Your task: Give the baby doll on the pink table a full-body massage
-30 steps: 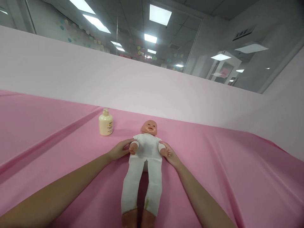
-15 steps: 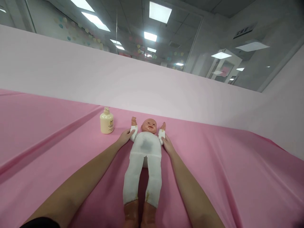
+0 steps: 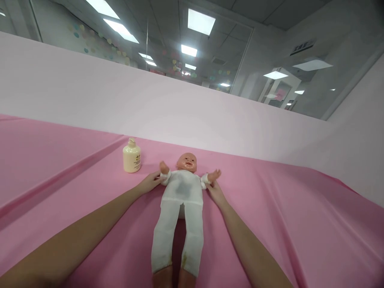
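Baby doll (image 3: 182, 194) laid face-up on pink cloth (image 3: 252, 208), both arms spread, each gripped near sleeve by left hand (image 3: 150, 182) and right hand (image 3: 216, 193). Cream bottle (image 3: 131, 157) stood upright beyond left hand. Grey patch seen on shirt.

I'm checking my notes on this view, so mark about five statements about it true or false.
1. The doll lies face up on the pink cloth. True.
2. The bottle has tipped over. False: it stands upright.
3. The right hand is at one of the doll's arms. True.
4. The left hand is on the bottle. False: the left hand is at the doll's other arm.
5. The doll's outfit is white, with a grey patch on the front. True.
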Demonstrator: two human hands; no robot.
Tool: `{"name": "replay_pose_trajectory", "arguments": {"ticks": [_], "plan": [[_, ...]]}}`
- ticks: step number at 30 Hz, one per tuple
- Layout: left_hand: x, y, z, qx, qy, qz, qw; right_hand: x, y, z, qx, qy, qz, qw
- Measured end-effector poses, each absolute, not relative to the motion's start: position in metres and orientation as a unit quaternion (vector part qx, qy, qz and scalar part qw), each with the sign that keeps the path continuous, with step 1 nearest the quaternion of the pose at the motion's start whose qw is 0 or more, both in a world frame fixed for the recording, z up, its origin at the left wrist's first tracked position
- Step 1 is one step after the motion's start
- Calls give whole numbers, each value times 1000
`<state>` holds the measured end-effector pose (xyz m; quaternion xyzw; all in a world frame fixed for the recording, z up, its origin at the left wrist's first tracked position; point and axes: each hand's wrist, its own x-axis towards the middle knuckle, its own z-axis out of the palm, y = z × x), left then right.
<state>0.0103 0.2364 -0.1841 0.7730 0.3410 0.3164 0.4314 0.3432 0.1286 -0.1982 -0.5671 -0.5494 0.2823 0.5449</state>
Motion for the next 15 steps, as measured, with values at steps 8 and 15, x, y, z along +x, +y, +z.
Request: {"name": "replay_pose_trajectory", "arguments": {"ticks": [8, 15], "plan": [[31, 261, -181, 710, 425, 384, 409, 336, 155, -198, -595, -526, 273, 543], [9, 211, -171, 803, 306, 350, 374, 334, 115, -190, -484, -585, 365, 540]]}}
